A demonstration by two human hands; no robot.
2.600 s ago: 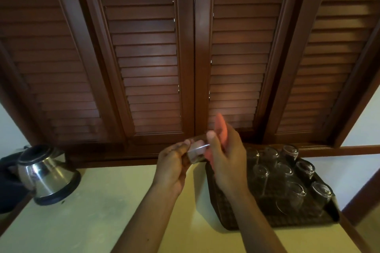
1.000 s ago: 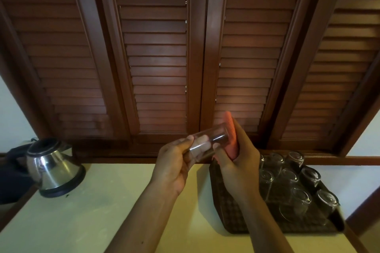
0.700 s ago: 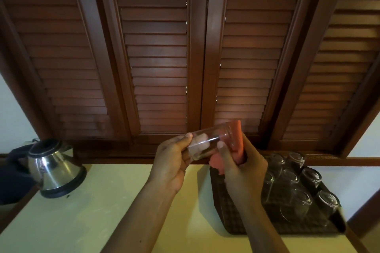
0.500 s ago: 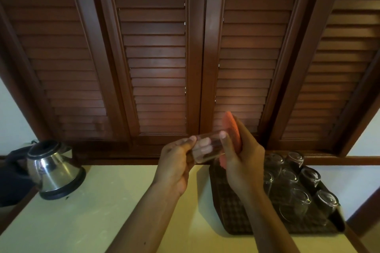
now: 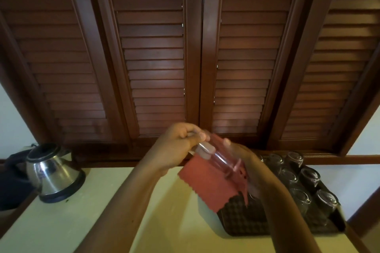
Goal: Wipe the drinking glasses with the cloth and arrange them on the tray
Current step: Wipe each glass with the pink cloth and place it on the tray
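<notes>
My left hand point(image 5: 174, 150) grips a clear drinking glass point(image 5: 216, 155) by its base, tilted with its mouth down to the right, held in the air above the counter. My right hand point(image 5: 249, 168) holds a red cloth point(image 5: 207, 183) at the glass's mouth; part of the cloth is bunched there and the rest hangs flat below the glass. A dark textured tray point(image 5: 246, 222) lies on the counter to the right. Several glasses point(image 5: 308, 176) stand upside down on its right half.
A steel electric kettle point(image 5: 51, 172) on a black base stands at the counter's left. Dark wooden louvered shutters point(image 5: 193, 57) fill the wall behind. The pale counter point(image 5: 82, 222) ends near the tray's right edge.
The cloth, earlier pressed behind the glass in my right hand, has opened out and now hangs below it. The glass has tilted mouth-down to the right. My left hand rose slightly.
</notes>
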